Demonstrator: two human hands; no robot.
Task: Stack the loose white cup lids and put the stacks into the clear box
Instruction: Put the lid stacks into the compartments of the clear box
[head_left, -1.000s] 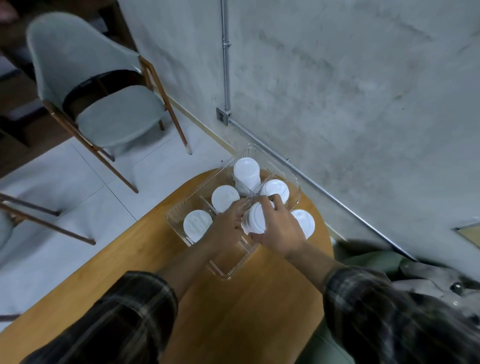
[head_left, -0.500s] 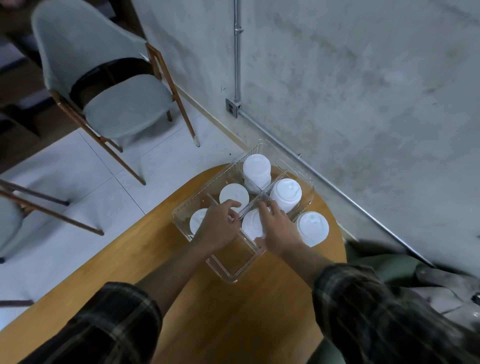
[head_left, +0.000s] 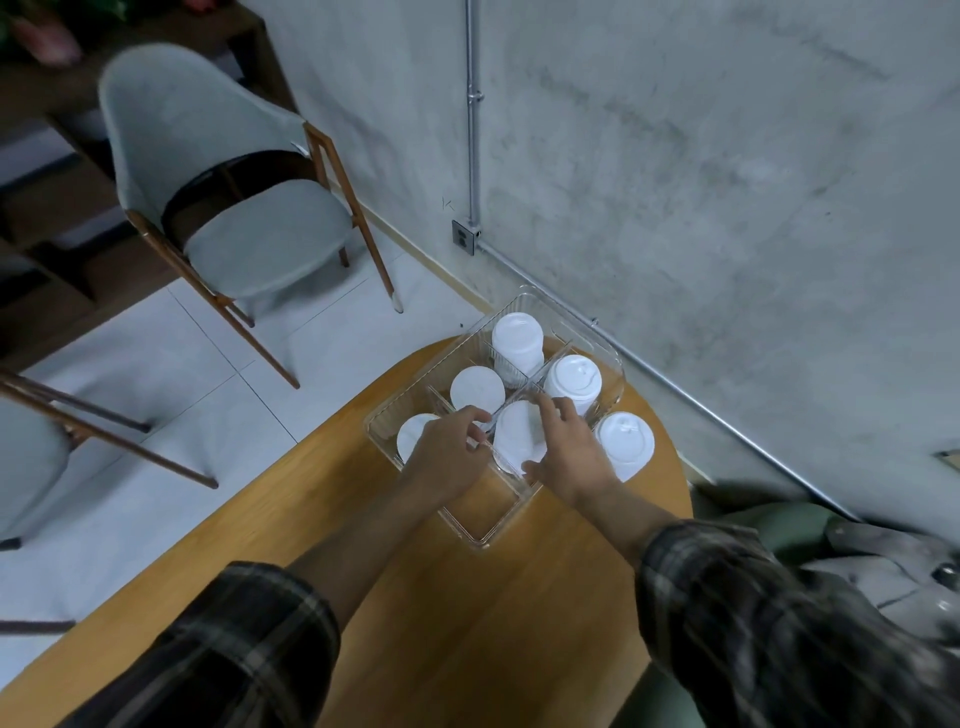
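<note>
A clear divided box (head_left: 597, 340) stands at the far end of the wooden table (head_left: 519, 597). White lid stacks fill its compartments: a far one (head_left: 518, 340), a far-right one (head_left: 574, 382), a middle-left one (head_left: 477, 388) and a near-left one (head_left: 410, 441). Another lid stack (head_left: 519, 439) sits in the middle-right compartment between my hands. My right hand (head_left: 569, 452) cups its right side, thumb at its near edge. The curled fingertips of my left hand (head_left: 449, 454) meet its left side at the divider. One more lid stack (head_left: 626, 447) stands on the table outside the box, to the right.
A concrete wall with a metal conduit (head_left: 675, 387) runs close behind the box. A grey chair (head_left: 249, 234) stands on the tiled floor to the left. The table's rounded edge lies just beyond the box. A green seat (head_left: 769, 525) is at the right.
Both hands have lowered the lid stack from a tilted hold into the middle-right compartment. My left hand has shifted slightly left, towards the divider.
</note>
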